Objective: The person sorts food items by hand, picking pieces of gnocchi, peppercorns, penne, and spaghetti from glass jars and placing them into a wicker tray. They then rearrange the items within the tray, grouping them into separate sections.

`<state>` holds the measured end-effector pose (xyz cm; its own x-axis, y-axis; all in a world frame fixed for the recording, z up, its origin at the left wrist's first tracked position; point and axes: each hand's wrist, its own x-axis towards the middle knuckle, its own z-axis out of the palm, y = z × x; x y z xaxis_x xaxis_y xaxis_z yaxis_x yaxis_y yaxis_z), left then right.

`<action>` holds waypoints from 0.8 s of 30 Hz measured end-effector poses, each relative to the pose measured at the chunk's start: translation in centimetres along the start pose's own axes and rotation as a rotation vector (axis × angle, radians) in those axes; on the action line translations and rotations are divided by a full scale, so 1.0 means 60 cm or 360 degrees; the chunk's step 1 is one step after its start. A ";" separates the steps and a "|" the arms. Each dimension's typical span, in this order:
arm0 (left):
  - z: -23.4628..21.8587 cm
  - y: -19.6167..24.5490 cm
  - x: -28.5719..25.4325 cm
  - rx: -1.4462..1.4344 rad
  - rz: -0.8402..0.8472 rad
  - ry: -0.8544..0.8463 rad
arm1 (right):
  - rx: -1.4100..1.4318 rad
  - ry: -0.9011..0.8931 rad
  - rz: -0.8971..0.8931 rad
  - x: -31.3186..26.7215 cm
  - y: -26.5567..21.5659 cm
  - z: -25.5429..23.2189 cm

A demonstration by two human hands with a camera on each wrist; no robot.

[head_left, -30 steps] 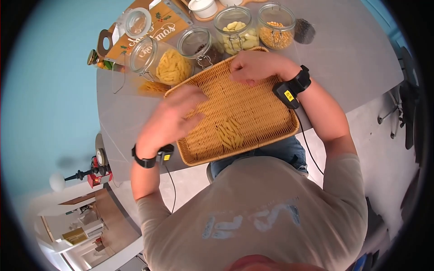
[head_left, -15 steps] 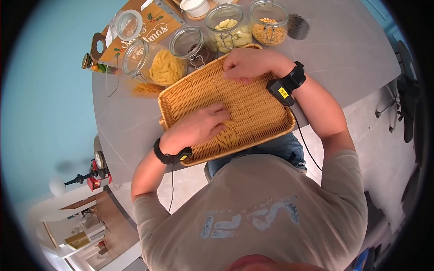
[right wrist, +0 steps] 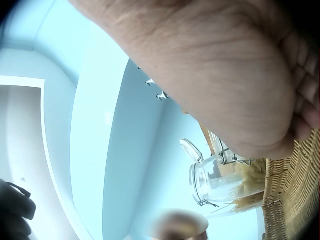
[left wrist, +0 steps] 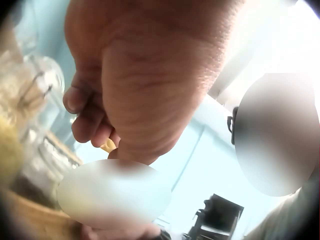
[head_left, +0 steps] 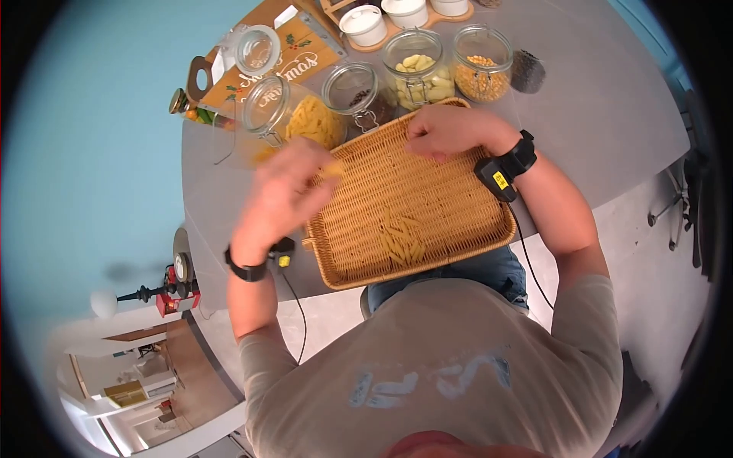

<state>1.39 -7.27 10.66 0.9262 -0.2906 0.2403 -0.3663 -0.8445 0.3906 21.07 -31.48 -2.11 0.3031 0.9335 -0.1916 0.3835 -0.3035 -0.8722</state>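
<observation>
My left hand (head_left: 286,187) is over the left side of a wicker tray (head_left: 359,191), pinching a yellow penne piece (head_left: 333,169) between thumb and fingers. In the left wrist view, a bit of the penne (left wrist: 107,145) shows at the fingertips. A glass jar of penne (head_left: 313,122), its lid open, stands just beyond this hand. Loose penne (head_left: 403,238) lie in the tray's near part. My right hand (head_left: 447,131) rests at the tray's far right, its fingers loosely curled. In the right wrist view, the palm (right wrist: 215,80) hides part of the fingers, with nothing visible in them.
Behind the tray stand glass jars of dark beans (head_left: 366,103), pale pieces (head_left: 418,80) and yellow kernels (head_left: 482,76). A wooden Christmas crate (head_left: 286,61) and white lidded pots (head_left: 363,27) are farther back. Cables (head_left: 534,263) run from both wrist cameras.
My left hand went down to the loose penne in the tray, then back up and left toward the penne jar with one piece. My right hand stayed in place.
</observation>
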 end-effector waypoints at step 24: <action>0.134 0.016 -0.028 0.0119 0.0196 -0.0783 | 0.0031 0.0019 -0.0020 -0.001 0.004 0.005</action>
<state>0.20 -11.20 3.48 0.8155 -0.5523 -0.1733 -0.4849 -0.8153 0.3165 20.89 -31.57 -2.41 0.3087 0.9349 -0.1750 0.3706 -0.2876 -0.8831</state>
